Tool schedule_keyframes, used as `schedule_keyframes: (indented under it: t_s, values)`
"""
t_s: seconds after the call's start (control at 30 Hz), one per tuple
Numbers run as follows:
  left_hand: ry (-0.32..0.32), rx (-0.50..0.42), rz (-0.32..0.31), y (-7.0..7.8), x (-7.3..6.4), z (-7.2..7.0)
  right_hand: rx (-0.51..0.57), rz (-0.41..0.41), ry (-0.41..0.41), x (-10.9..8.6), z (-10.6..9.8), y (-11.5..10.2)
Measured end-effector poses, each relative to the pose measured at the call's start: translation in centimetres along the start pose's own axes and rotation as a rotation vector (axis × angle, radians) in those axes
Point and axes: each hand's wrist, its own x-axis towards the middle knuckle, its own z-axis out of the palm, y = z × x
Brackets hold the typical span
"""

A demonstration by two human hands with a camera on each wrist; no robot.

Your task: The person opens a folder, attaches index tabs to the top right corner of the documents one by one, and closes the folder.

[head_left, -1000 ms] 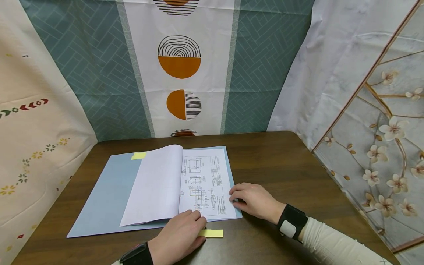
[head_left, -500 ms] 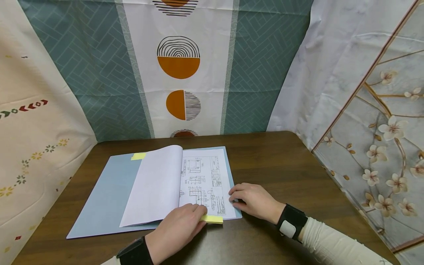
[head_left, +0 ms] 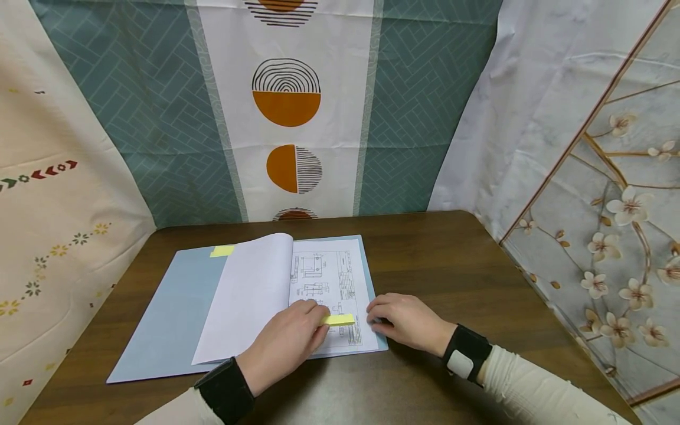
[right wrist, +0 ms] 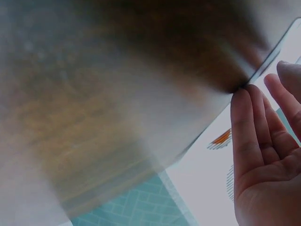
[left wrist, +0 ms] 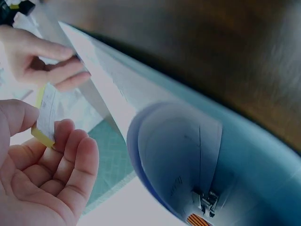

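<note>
My left hand (head_left: 287, 339) pinches a narrow pad of yellow sticky notes (head_left: 340, 320) between thumb and fingers. In the left wrist view the sticky note pad (left wrist: 46, 115) shows a pale printed underside. It is held over the lower part of a sheet with technical drawings (head_left: 319, 274), in an opened light blue folder (head_left: 164, 319). White pages (head_left: 249, 295) are turned over to the left and curve up at the spine. My right hand (head_left: 406, 319) rests at the folder's right edge, fingers lightly bent, fingertips touching the edge.
A yellow sticky note (head_left: 222, 251) lies at the folder's top edge, left of the turned pages. Inside the page curl a metal fastener (left wrist: 205, 202) shows. The brown wooden table (head_left: 441, 254) ends at hanging patterned cloths (head_left: 319, 118) behind and at both sides.
My left hand has carried the sticky note pad from in front of the folder, forward and up, to over the drawing sheet. The right hand has stayed in place.
</note>
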Motion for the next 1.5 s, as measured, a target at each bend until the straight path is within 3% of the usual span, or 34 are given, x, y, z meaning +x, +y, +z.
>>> schedule_keyframes:
  t_s: [0.23, 0.67, 1.1, 1.5]
  values:
    - [0.019, 0.014, -0.038, -0.8, 1.4, 0.0, 0.024, 0.023, -0.019, 0.3, -0.5, 0.0]
    - [0.018, -0.025, -0.067, -1.7, 2.4, 0.6, 0.003, 0.011, 0.152, 2.6, -1.9, -1.2]
    - [-0.008, -0.035, -0.053, -1.6, 3.0, 0.7, 0.0, -0.001, 0.109, 4.5, -2.1, -1.8]
    - [-0.028, -0.033, -0.074, -1.6, 2.9, 0.7, -0.062, -0.073, 0.17, 4.5, -2.0, -2.0]
